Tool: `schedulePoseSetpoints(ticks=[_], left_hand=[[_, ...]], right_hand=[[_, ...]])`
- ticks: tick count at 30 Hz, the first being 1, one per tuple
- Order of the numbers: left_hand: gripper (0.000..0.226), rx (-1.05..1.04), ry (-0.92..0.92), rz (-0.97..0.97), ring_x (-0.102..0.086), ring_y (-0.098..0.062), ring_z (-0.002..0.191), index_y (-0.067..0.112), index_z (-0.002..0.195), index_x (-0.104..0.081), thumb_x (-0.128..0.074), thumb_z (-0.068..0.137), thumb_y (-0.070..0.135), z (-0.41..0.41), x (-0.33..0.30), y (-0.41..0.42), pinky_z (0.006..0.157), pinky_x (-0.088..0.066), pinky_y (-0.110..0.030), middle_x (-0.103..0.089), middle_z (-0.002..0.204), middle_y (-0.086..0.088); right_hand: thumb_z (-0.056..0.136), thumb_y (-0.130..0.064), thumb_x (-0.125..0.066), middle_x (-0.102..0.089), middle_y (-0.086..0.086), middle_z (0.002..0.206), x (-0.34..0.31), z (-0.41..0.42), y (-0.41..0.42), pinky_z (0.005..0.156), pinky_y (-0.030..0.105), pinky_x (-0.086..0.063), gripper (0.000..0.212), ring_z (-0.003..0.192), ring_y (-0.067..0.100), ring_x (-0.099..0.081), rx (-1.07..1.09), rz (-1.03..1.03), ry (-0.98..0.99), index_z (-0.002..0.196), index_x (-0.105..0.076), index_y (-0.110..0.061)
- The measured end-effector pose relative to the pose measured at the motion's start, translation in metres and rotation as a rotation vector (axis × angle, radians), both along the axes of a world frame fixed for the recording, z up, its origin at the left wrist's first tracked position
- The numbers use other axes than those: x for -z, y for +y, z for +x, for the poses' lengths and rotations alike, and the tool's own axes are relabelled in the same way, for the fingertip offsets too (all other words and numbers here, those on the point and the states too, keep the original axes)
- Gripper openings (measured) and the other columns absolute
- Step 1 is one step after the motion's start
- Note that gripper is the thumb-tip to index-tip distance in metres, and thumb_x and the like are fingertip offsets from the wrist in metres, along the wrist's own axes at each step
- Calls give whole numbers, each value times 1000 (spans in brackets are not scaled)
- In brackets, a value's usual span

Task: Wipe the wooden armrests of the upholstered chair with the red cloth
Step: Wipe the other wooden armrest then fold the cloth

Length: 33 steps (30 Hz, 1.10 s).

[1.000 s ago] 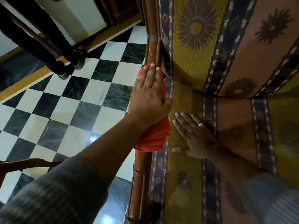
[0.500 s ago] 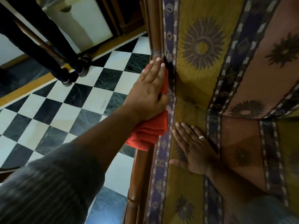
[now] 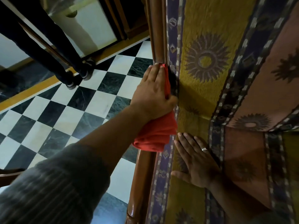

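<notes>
The polished brown wooden armrest [image 3: 140, 178] runs from bottom centre up to the top of the view, along the left side of the patterned upholstered chair [image 3: 210, 62]. My left hand [image 3: 153, 96] presses the bunched red cloth [image 3: 155, 135] flat onto the rail, fingers pointing up it and thumb hooked over the inner side. Cloth folds hang out below the wrist. My right hand [image 3: 195, 162], with a ring on one finger, rests flat and open on the yellow seat fabric just right of the rail. The rail under the cloth is hidden.
A black and white chequered floor [image 3: 64, 110] lies left of the chair. Dark furniture legs [image 3: 69, 62] stand at the upper left by a wall with a yellow border. Part of another wooden piece [image 3: 9, 173] shows at the left edge.
My left hand has slid the red cloth further up the armrest toward the chair back. My right hand has stayed flat on the seat.
</notes>
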<state>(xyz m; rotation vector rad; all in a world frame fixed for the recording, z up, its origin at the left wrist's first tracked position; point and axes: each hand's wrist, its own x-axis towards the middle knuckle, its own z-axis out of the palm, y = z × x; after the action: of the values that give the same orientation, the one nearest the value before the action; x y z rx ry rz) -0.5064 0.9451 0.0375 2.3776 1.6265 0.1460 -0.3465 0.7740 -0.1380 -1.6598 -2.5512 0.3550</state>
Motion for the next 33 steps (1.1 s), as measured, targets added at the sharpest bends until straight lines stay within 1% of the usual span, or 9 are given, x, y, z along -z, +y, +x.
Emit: schedulePoseSetpoints(ticks=[4,8,10,13,20,23,26,30,33], left_hand=[[103,-16,64,55,-11,-29,153,7,156,-16,-48,74,58,6,1,4,125,-14,-42,-16,165,-15],[102,-66,29,91,-24,-33,147,6,152,-27,-58,68,55,13,-3,-2,122,-23,-44,-31,158,-17],[102,-39,58,103,-18,-34,150,4,153,-23,-58,71,54,12,1,-9,124,-18,-44,-26,160,-18],[103,67,125,108,-2,-30,154,2,156,-10,-53,76,52,2,8,-18,126,-8,-44,-10,165,-19],[101,274,175,96,4,-28,154,3,157,-12,-43,78,59,-3,-4,7,124,-7,-47,-5,166,-17],[91,132,64,185,-1,-31,154,3,156,-13,-43,88,54,-3,1,-7,126,-8,-46,-7,165,-19],[86,-27,-2,121,-5,-31,154,2,156,-15,-45,92,54,-1,8,-18,125,-12,-43,-11,165,-19],[97,67,85,95,2,-29,154,2,156,-11,-39,84,61,0,4,-8,124,-2,-38,-5,166,-18],[102,119,135,69,5,-29,154,3,157,-8,-37,80,63,0,2,-1,126,-4,-43,-2,166,-18]], right_hand=[[83,-87,-36,-19,12,167,3,1,-1,118,51,-24,107,154,28,-18,-3,-3,-5,156,-29,-9],[82,-88,-35,-18,12,167,3,0,-1,117,53,-27,107,154,28,-17,4,-12,-2,156,-29,-10],[82,-88,-36,-18,12,167,3,0,0,117,53,-29,108,154,28,-17,8,-9,5,156,-28,-10],[82,-88,-38,-17,11,168,4,0,-1,117,54,-29,108,155,27,-17,16,-13,33,157,-26,-11],[82,-86,-40,-16,10,168,10,1,0,119,53,-25,107,155,27,-15,4,16,71,157,-27,-11],[82,-86,-41,-18,10,167,13,2,0,118,54,-27,106,155,27,-17,1,33,83,156,-28,-11],[82,-86,-41,-18,10,167,15,1,-1,118,54,-27,106,155,27,-16,0,42,75,156,-28,-11],[82,-87,-39,-16,10,168,15,3,0,119,53,-26,107,155,27,-15,2,38,52,157,-27,-11],[82,-87,-39,-16,11,168,12,1,-1,118,54,-29,107,155,28,-15,5,20,33,156,-27,-10]])
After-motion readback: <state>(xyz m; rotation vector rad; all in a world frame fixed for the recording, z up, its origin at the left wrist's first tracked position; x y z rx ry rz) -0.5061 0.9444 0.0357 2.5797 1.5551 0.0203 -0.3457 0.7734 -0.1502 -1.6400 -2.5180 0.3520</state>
